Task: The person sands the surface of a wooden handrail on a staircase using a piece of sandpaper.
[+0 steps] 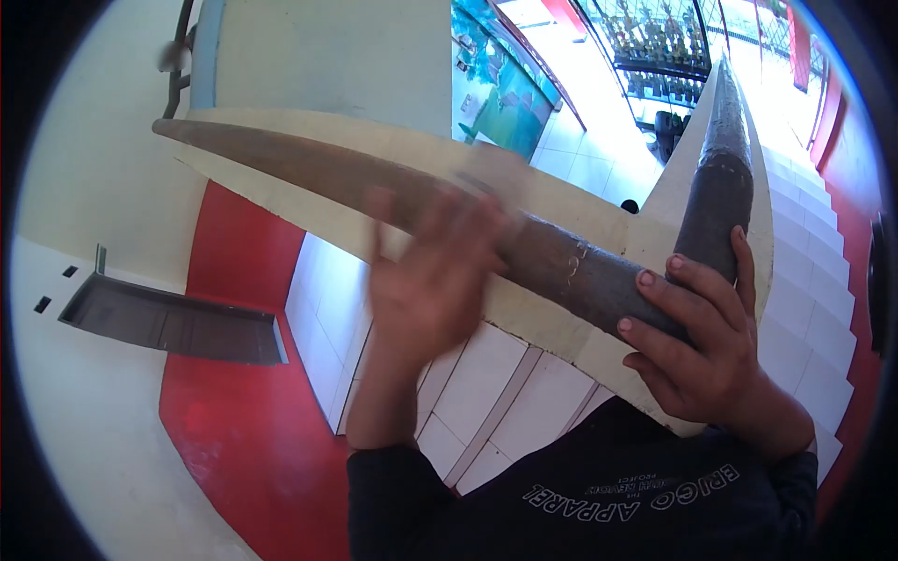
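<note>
A dark brown round handrail runs along the top of a cream wall and turns a corner at the right. My left hand is over the middle of the rail, smeared by motion. Under its fingers is a blurred tan sheet that looks like sandpaper, pressed to the rail. My right hand rests on the rail near the corner, its fingers spread over the brown surface. Some pale scuffs show on the rail between my hands.
White tiled stairs descend at the right, and more tiled steps lie below the wall. At the left are a red wall section and a brown door. Trophies stand on a rack at the top.
</note>
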{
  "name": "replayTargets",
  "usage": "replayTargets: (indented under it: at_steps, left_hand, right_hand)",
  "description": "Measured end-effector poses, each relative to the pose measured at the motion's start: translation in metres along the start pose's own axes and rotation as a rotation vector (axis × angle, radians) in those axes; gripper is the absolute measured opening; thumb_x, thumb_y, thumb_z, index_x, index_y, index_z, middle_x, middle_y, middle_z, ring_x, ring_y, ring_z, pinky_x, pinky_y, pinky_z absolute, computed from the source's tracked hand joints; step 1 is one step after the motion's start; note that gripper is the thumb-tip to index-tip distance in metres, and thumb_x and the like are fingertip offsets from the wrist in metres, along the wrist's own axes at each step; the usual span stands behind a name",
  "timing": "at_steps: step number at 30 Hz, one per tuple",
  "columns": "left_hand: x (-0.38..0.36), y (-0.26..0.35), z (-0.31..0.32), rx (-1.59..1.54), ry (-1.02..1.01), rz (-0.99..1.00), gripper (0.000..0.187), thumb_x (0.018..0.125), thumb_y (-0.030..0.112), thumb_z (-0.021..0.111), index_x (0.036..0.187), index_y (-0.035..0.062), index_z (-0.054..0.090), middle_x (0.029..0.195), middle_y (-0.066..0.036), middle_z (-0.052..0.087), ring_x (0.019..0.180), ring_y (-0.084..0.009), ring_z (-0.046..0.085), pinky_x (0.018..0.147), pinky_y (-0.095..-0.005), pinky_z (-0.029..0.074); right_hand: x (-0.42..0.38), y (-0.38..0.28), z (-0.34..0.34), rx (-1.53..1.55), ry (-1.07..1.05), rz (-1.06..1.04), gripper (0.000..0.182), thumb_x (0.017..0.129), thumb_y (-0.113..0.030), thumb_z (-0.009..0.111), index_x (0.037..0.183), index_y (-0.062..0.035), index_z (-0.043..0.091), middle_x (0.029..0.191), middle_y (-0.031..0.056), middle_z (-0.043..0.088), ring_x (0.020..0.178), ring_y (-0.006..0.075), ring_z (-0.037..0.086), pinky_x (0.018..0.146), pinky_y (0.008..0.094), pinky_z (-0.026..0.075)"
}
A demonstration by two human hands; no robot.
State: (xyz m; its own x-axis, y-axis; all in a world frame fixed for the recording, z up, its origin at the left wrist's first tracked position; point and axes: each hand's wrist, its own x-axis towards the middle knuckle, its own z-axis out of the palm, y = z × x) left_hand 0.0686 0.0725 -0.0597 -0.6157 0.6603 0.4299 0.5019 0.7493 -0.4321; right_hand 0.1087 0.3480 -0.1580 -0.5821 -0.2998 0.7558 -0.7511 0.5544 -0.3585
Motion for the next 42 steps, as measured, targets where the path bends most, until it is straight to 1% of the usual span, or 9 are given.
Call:
replayTargets:
  at_steps: [9, 12, 17, 25, 29, 32, 35, 38, 42]
  left_hand:
    - [-0.046, 0.066, 0.066, -0.091, 0.352, -0.286, 0.040, 0.098, 0.010, 0.057, 0.135, -0.0019, 0.060, 0.140, -0.025, 0.059, 0.139, -0.0432, 0.048, 0.120, -0.0646, 0.015]
    - [-0.040, 0.051, 0.064, -0.112, 0.406, -0.570, 0.042, 0.097, 0.012, 0.059, 0.135, -0.0027, 0.059, 0.141, -0.026, 0.057, 0.140, -0.0433, 0.046, 0.120, -0.0647, 0.014]
    - [-0.053, 0.079, 0.077, -0.114, 0.395, -0.379, 0.044, 0.094, 0.001, 0.058, 0.138, -0.0051, 0.057, 0.136, -0.027, 0.061, 0.138, -0.0441, 0.048, 0.118, -0.0647, 0.021]
    - [-0.045, 0.058, 0.085, -0.247, 0.600, -0.632, 0.044, 0.099, -0.006, 0.045, 0.142, -0.0085, 0.050, 0.136, -0.027, 0.061, 0.128, -0.0378, 0.060, 0.117, -0.0506, 0.034]
    - [-0.035, 0.077, 0.078, -0.909, 0.696, -1.103, 0.041, 0.103, 0.007, 0.052, 0.141, -0.0094, 0.052, 0.131, -0.025, 0.064, 0.121, -0.0258, 0.063, 0.108, -0.0383, 0.044]
    - [-0.020, 0.079, 0.062, -1.544, 1.014, -1.100, 0.043, 0.107, 0.014, 0.051, 0.144, -0.0086, 0.049, 0.132, -0.021, 0.064, 0.117, -0.0205, 0.063, 0.104, -0.0319, 0.045]
    - [-0.029, 0.075, 0.067, -1.247, 0.805, -1.205, 0.041, 0.107, 0.015, 0.049, 0.141, -0.0093, 0.051, 0.125, -0.023, 0.068, 0.116, -0.0248, 0.066, 0.112, -0.0378, 0.041]
    - [-0.048, 0.078, 0.072, -0.620, 0.450, -0.904, 0.039, 0.108, 0.015, 0.047, 0.138, -0.0079, 0.054, 0.113, -0.024, 0.071, 0.110, -0.0272, 0.070, 0.119, -0.0448, 0.034]
    - [-0.045, 0.060, 0.066, -0.781, 0.360, -1.027, 0.036, 0.106, 0.014, 0.048, 0.135, -0.0053, 0.057, 0.103, -0.023, 0.073, 0.102, -0.0274, 0.073, 0.119, -0.0494, 0.033]
  right_hand:
    - [0.000, 0.002, 0.001, -0.012, -0.022, -0.028, 0.033, 0.071, -0.024, 0.085, 0.101, -0.0198, 0.075, 0.123, 0.0064, 0.065, 0.123, 0.0277, 0.057, 0.116, 0.0728, 0.022]
    - [-0.004, 0.001, 0.000, -0.021, -0.047, -0.028, 0.034, 0.071, -0.024, 0.085, 0.103, -0.0195, 0.074, 0.125, 0.0069, 0.064, 0.125, 0.0289, 0.056, 0.116, 0.0729, 0.022]
    - [-0.005, 0.003, 0.001, -0.018, -0.042, -0.034, 0.032, 0.073, -0.023, 0.083, 0.103, -0.0189, 0.074, 0.125, 0.0074, 0.064, 0.125, 0.0307, 0.056, 0.116, 0.0728, 0.021]
    - [-0.002, 0.003, 0.000, -0.039, -0.037, -0.054, 0.030, 0.075, -0.023, 0.082, 0.103, -0.0180, 0.074, 0.125, 0.0082, 0.064, 0.124, 0.0313, 0.055, 0.116, 0.0724, 0.020]
    - [-0.003, 0.002, 0.000, -0.045, -0.035, -0.061, 0.030, 0.075, -0.023, 0.081, 0.103, -0.0178, 0.074, 0.126, 0.0088, 0.064, 0.124, 0.0317, 0.055, 0.117, 0.0718, 0.020]
    - [-0.003, 0.003, 0.000, -0.044, -0.035, -0.065, 0.030, 0.075, -0.023, 0.081, 0.104, -0.0177, 0.073, 0.126, 0.0090, 0.064, 0.125, 0.0318, 0.055, 0.117, 0.0717, 0.020]
    - [-0.003, 0.003, 0.002, -0.044, -0.026, -0.066, 0.030, 0.075, -0.023, 0.081, 0.103, -0.0173, 0.073, 0.126, 0.0089, 0.064, 0.125, 0.0316, 0.055, 0.116, 0.0722, 0.020]
    - [-0.003, 0.003, 0.001, -0.047, -0.031, -0.074, 0.031, 0.074, -0.023, 0.082, 0.103, -0.0174, 0.073, 0.126, 0.0088, 0.064, 0.126, 0.0315, 0.054, 0.116, 0.0725, 0.020]
    - [-0.003, 0.002, 0.001, -0.037, -0.032, -0.062, 0.030, 0.074, -0.022, 0.082, 0.103, -0.0177, 0.073, 0.126, 0.0084, 0.063, 0.127, 0.0312, 0.054, 0.117, 0.0724, 0.019]
